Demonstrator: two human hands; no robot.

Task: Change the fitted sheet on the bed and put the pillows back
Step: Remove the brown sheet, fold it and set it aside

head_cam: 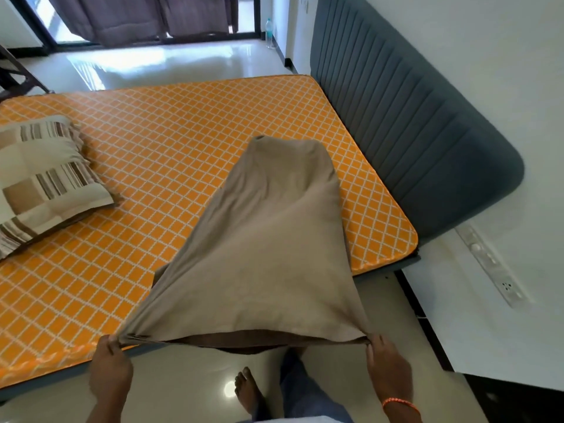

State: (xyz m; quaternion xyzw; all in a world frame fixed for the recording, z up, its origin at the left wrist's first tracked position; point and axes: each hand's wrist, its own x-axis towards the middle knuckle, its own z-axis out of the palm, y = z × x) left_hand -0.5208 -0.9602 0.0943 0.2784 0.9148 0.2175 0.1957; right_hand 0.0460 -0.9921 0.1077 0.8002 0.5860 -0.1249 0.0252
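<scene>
A beige-brown sheet (pixel 268 248) hangs stretched between my hands, its far end lying on the bare orange mattress (pixel 146 154) with a white lattice pattern. My left hand (pixel 111 370) grips the sheet's left corner near the mattress's front edge. My right hand (pixel 387 364) pinches the right corner over the floor. The sheet's near edge sags between them and shows a darker brown underside. Striped and checked pillows (pixel 42 178) are stacked at the mattress's left side.
A grey padded headboard (pixel 412 126) runs along the right side of the bed against a white wall. A switch panel (pixel 491 267) sits on that wall. My bare foot (pixel 248 392) stands on glossy floor. A water bottle (pixel 269 33) stands by the far wall near curtains.
</scene>
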